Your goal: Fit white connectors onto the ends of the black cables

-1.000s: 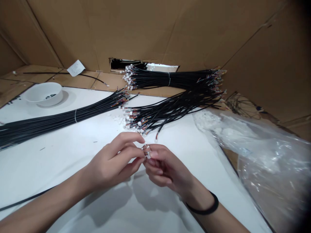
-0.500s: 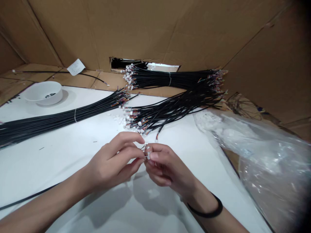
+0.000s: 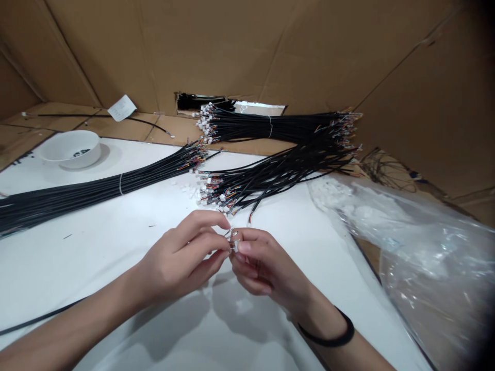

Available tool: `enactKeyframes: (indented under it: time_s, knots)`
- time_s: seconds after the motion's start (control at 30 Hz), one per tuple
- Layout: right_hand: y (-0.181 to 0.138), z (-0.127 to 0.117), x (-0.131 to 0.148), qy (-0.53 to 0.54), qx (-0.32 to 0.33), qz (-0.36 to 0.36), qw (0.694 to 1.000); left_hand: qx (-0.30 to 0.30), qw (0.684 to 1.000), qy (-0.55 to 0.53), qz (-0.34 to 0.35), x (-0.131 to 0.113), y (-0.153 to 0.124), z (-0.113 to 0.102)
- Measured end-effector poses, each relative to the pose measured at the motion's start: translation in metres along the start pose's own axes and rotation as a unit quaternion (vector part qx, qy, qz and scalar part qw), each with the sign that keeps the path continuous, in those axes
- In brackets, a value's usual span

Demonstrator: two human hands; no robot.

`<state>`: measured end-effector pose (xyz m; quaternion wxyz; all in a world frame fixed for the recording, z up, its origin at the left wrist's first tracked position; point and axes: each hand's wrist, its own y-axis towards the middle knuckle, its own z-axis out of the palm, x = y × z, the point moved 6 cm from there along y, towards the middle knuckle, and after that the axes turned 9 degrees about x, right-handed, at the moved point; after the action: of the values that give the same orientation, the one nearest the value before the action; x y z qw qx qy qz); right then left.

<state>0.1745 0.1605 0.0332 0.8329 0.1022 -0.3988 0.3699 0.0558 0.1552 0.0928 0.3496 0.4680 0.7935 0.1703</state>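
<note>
My left hand (image 3: 181,260) and my right hand (image 3: 263,263) meet fingertip to fingertip over the white table (image 3: 96,242). Both pinch the same small white connector with thin wire ends (image 3: 233,239). A black cable (image 3: 38,319) runs from under my left forearm to the left edge. Just beyond the hands lies a loose pile of black cables with white connectors (image 3: 263,180). A black band sits on my right wrist.
A tied bundle of black cables (image 3: 77,190) stretches to the left, another tied bundle (image 3: 270,126) lies at the back. A white bowl (image 3: 69,148) stands far left. A clear plastic bag of white parts (image 3: 410,242) fills the right. Cardboard walls (image 3: 247,46) enclose the table.
Barely anything: my fingers shifted slightly on the connector and my right wrist slid a little to the right.
</note>
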Motion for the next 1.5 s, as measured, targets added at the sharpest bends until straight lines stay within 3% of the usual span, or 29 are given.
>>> enactKeyframes:
  time_s: [0.23, 0.5, 0.73, 0.93, 1.27, 1.5]
  knots:
    - [0.001, -0.001, 0.000, -0.015, -0.004, 0.002, 1.000, 0.006, 1.000, 0.003, -0.003, 0.001, 0.000, 0.002]
    - [0.000, -0.005, 0.006, -0.112, -0.022, -0.027, 0.993, 0.021, 0.997, 0.067, -0.017, 0.006, -0.006, 0.006]
    - [0.001, -0.005, 0.006, -0.078, -0.011, -0.022, 0.997, -0.008, 1.000, -0.022, -0.001, 0.007, -0.002, 0.001]
    - [0.001, -0.006, 0.004, -0.074, -0.011, -0.021, 0.997, 0.009, 0.997, -0.065, -0.030, 0.012, -0.001, 0.002]
    - [0.002, -0.011, 0.002, -0.147, -0.033, -0.014, 0.989, 0.053, 0.998, -0.036, -0.022, 0.012, -0.002, 0.009]
    - [0.001, -0.013, -0.002, -0.141, -0.024, -0.001, 0.990, 0.063, 0.997, -0.043, -0.008, 0.009, -0.002, 0.009]
